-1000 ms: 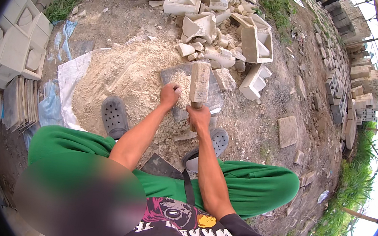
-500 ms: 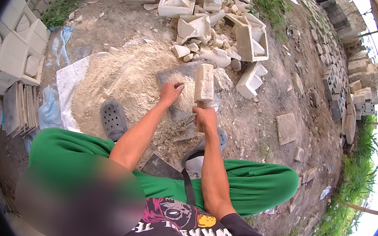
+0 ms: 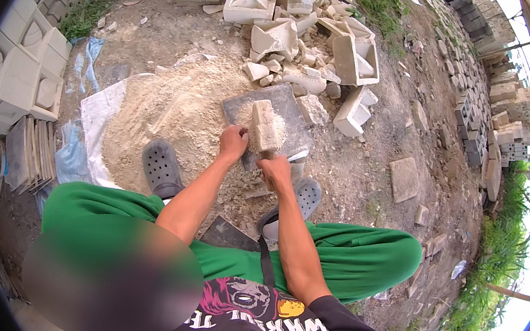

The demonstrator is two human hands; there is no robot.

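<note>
My right hand (image 3: 275,170) is closed round the handle of a pale, dust-covered mallet (image 3: 265,125). The blocky mallet head is down over crushed pale material (image 3: 280,126) on a flat dark grey slab (image 3: 292,106). Left of the mallet, my left hand (image 3: 234,143) rests by the slab's left edge with its fingers curled; whatever they may hold is hidden. Beside that hand spreads a wide heap of pale crushed grit (image 3: 174,111), partly lying on a white sheet (image 3: 101,116).
Beyond the slab lies a pile of broken pale blocks (image 3: 290,52). Stacked pale blocks (image 3: 27,63) and thin boards (image 3: 25,147) stand at left. My feet in grey clogs (image 3: 162,169) flank the work. A flat stone piece (image 3: 403,179) lies to the right.
The mallet has come down and to the left, onto the crushed material, with my right hand lowered along with it. My left hand has drawn back slightly toward me and left.
</note>
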